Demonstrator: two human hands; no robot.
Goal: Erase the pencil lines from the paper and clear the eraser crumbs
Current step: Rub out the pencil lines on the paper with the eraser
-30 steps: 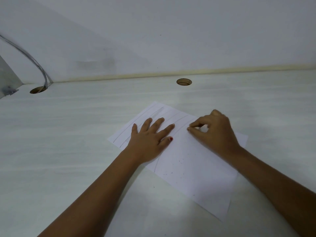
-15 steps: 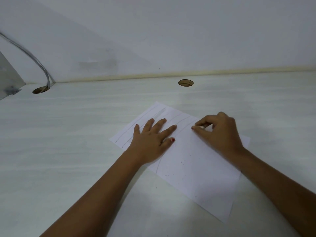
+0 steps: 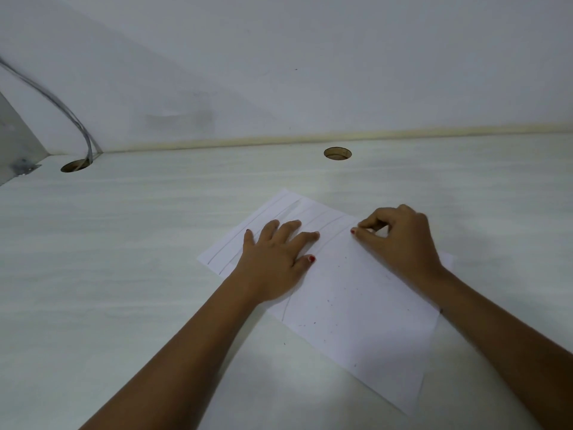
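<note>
A white sheet of paper (image 3: pixel 356 311) lies slanted on the pale desk. Several long pencil lines (image 3: pixel 321 217) run across its far left part. Dark eraser crumbs (image 3: pixel 328 301) are scattered over its near right part. My left hand (image 3: pixel 276 262) presses flat on the sheet with fingers spread, covering the middle of the lines. My right hand (image 3: pixel 403 243) is at the sheet's far edge, thumb and fingers curled and pinching a small pale eraser (image 3: pixel 379 233) against the paper. The eraser is mostly hidden by the fingers.
The desk (image 3: pixel 139 259) meets a white wall at the back. It has two round cable holes, one at the back middle (image 3: pixel 337 153) and one at the back left (image 3: pixel 76 166) with grey cables (image 3: pixel 71 116) coming out. A metal bracket (image 3: pixel 23 166) sits at the far left.
My right hand with the eraser has slid a little to the right along the far edge of the paper. My left hand has stayed pressed in place.
</note>
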